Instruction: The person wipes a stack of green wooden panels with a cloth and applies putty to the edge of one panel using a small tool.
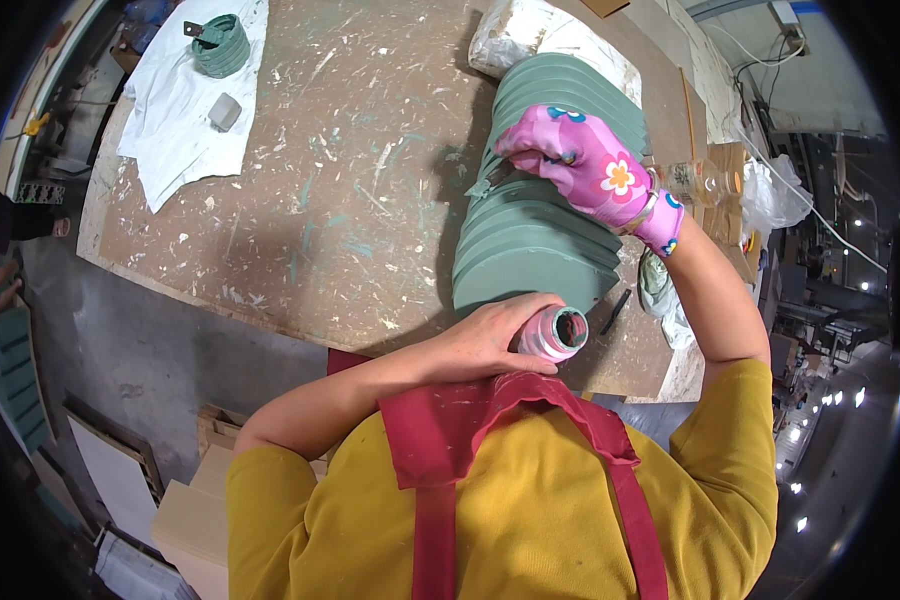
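My bare left hand [490, 335] is wrapped round a small pink-and-white paint bottle [548, 340], close to my apron. Its mouth faces up, with dark green paint showing inside. My right hand [590, 175], in a pink flowered glove, is closed on a small paintbrush [488, 182]; most of its handle is hidden by the fingers. The green-smeared tip of the brush touches or hovers just over the left edge of a long green ribbed piece [540, 235]. That piece lies lengthwise on the worktable [350, 190], its rounded near end beside my left hand.
White plastic-wrapped padding [560, 40] lies at the far end of the ribbed piece. On a white cloth [185, 120] at far left stand a green-coated jar [222, 50] and a small grey block [225, 112]. A clear bottle [695, 182] lies at right. Cardboard boxes [195, 510] stand below left.
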A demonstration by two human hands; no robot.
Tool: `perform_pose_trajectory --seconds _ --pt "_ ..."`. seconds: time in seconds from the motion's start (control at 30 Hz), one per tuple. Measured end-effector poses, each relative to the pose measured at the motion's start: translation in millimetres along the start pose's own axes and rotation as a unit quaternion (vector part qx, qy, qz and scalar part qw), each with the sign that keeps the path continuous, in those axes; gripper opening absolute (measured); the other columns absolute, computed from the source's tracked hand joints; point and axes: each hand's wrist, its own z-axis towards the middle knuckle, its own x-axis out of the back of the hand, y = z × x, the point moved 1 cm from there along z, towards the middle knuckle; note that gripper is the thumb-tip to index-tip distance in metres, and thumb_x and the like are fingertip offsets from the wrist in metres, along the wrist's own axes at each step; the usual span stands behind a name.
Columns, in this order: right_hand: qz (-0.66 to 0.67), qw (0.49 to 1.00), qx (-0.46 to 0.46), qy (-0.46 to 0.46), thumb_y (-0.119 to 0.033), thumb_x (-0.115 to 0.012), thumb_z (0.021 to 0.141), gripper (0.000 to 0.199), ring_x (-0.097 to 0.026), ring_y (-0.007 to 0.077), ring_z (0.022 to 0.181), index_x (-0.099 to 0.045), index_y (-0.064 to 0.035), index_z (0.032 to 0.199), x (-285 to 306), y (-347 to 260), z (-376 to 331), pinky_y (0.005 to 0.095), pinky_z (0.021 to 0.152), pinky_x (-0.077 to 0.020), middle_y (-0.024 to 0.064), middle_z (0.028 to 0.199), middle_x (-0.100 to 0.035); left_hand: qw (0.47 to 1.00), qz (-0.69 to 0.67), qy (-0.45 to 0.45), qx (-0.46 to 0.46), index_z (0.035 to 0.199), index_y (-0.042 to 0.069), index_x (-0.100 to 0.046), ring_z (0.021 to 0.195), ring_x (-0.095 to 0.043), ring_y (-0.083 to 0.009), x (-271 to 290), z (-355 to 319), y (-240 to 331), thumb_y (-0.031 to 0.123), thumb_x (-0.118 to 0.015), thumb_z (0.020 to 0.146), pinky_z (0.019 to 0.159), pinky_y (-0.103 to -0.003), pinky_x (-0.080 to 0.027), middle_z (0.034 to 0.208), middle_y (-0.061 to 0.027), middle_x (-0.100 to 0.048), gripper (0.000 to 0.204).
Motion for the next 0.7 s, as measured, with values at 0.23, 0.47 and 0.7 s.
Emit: perform_pose_trajectory --seconds 0.23,0.47,0.7 --pt "-0.122 0.99 0.071 -0.008 0.008 -0.059 0.078 0.028 -0.062 0.0293 0.08 -0.062 -0.0036 0.103 -2.6 -2.3 0.6 0.0345 0.07 -0.05 0.0117 0.09 -0.06 1.0 0.005 0.0 -0.002 0.132 0.007 -0.04 0.115 -0.054 -0.0262 -1.2 0.4 -3.3 0.032 -0.076 0.076 0.098 -0.036 -0.042 0.124 -0.0124 -0.054 0.071" --pt "-0.019 1.0 0.003 0.007 0.005 -0.059 0.077 0.025 -0.062 0.0279 0.078 -0.061 -0.0049 0.1 -0.7 2.0 -3.0 0.035 0.069 -0.0497 0.0108 0.086 -0.06 1.0 0.013 0.004 -0.012 0.132 0.008 -0.04 0.115 -0.054 -0.0264 -2.6 1.7 -5.8 0.033 -0.076 0.076 0.097 -0.037 -0.042 0.123 -0.012 -0.054 0.072" --pt "-0.032 0.999 0.003 0.037 0.006 -0.058 0.077 0.025 -0.063 0.0271 0.08 -0.062 -0.0038 0.099 -3.5 3.6 -4.9 0.0337 0.069 -0.0504 0.0111 0.088 -0.062 1.0 -0.008 -0.004 -0.002 0.132 0.007 -0.04 0.115 -0.054 -0.0265 -0.8 1.8 -2.4 0.033 -0.076 0.076 0.098 -0.037 -0.042 0.124 -0.013 -0.054 0.072"
